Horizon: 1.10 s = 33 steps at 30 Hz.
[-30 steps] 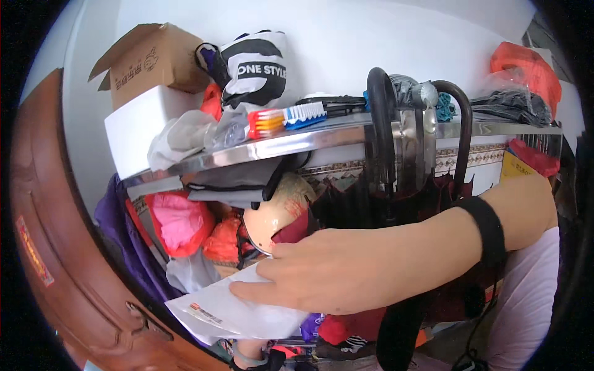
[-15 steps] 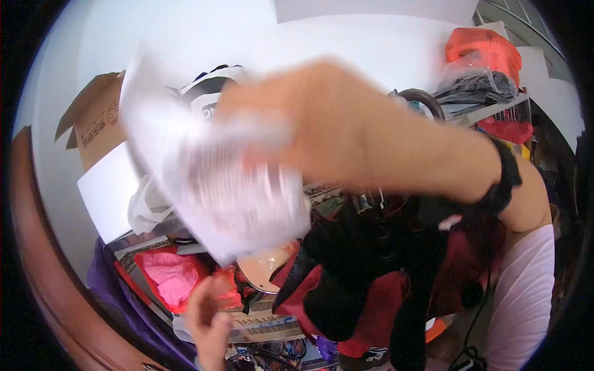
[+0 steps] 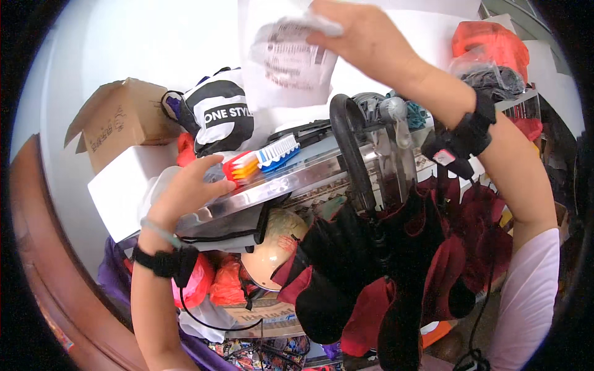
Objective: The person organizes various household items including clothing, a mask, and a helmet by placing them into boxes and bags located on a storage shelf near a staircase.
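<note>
Right hand: the right hand (image 3: 365, 37) is up at 12 o'clock, fingers pinched shut on the top edge of a thin white plastic bag with a dark printed label (image 3: 291, 62), a black band on its wrist.
White bag: it hangs from that grip, above the shelf, in front of the pale wall and clear of everything below.
Left hand: the left hand (image 3: 182, 188) is out at 9 o'clock, fingers spread fairly wide and holding nothing, tips touching the near end of a bundle of toothbrushes in red, orange, white and blue (image 3: 260, 162).
Toothbrushes: lying flat on the shiny metal shelf (image 3: 297, 179), running towards 2 o'clock.
Behind, at 10 o'clock: a brown cardboard box (image 3: 120, 120) sits beside a black-and-white striped fabric bundle (image 3: 219, 114); a white foam box (image 3: 120, 185) is just in front of the cardboard one.
Under the shelf, at 6 o'clock: dark red and black fabric (image 3: 396, 272) hangs down, with a cream helmet (image 3: 272, 247) just to its left.
</note>
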Motion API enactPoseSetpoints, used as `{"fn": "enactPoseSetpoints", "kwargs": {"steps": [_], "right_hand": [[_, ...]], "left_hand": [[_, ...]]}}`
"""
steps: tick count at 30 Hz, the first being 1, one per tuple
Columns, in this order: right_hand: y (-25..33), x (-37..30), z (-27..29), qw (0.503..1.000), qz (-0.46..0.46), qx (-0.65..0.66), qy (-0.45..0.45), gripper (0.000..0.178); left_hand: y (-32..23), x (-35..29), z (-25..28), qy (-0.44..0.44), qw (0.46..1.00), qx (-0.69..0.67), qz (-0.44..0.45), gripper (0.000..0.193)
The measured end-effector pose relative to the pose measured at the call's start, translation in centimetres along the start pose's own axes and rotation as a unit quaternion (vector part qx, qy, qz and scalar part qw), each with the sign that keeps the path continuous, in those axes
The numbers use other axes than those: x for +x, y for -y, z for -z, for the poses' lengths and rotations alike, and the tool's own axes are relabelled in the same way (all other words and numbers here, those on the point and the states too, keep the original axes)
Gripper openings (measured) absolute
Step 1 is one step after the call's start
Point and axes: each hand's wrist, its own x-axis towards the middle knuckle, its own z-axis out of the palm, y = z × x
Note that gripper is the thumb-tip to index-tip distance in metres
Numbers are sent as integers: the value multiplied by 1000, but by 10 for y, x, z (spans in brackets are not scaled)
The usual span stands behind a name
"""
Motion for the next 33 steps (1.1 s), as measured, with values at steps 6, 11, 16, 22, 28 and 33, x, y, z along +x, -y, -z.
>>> {"fn": "enactPoseSetpoints", "kwargs": {"steps": [6, 11, 16, 22, 28, 33], "right_hand": [[5, -20, -40, 995, 5, -22, 94, 13], [-5, -31, -50, 989, -38, -80, 118, 16], [-13, -41, -58, 985, -67, -81, 133, 17], [-5, -37, -65, 982, -52, -63, 168, 16], [-4, -38, -76, 985, -23, -48, 161, 12], [-9, -41, -74, 976, -58, -43, 206, 19]], "left_hand": [[11, 43, -22, -9, 994, 55, -93, 47], [-11, 61, -11, 60, 972, 221, -48, 43], [-25, 84, -23, 71, 991, 81, -79, 70], [-39, 114, -33, 216, 969, 113, -30, 75], [-40, 113, -44, 219, 964, 142, -40, 61], [-52, 75, -25, 163, 984, 52, -43, 46]]}}
